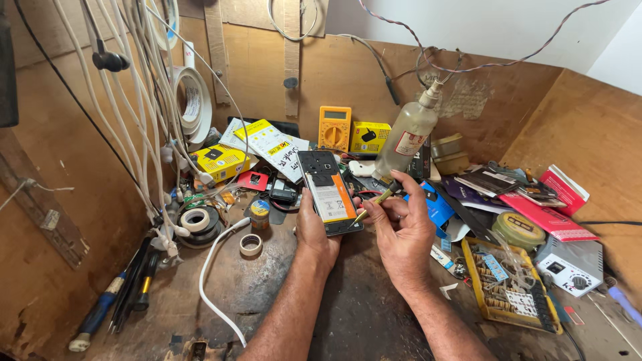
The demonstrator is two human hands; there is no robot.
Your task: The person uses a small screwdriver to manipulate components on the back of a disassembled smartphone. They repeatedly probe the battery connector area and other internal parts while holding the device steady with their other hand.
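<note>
Left hand: clasped round the lower end of an opened phone, back cover off, held upright over the workbench.
Phone: white-and-orange battery label faces up, dark circuit section above it, past the fingertips.
Right hand: pinching a thin yellow-handled screwdriver, tip down at the phone's right edge, right beside the left hand's grip.
Above the grip: a yellow meter leans on the back wall, a small yellow box just beside it, a clear squeeze bottle with a red-and-white label tilted over the right hand.
Left of the grip: yellow carton, yellow-and-white printed sheet, tape rolls.
Right of the grip: red booklet, yellow parts tray, white box with a dial.
</note>
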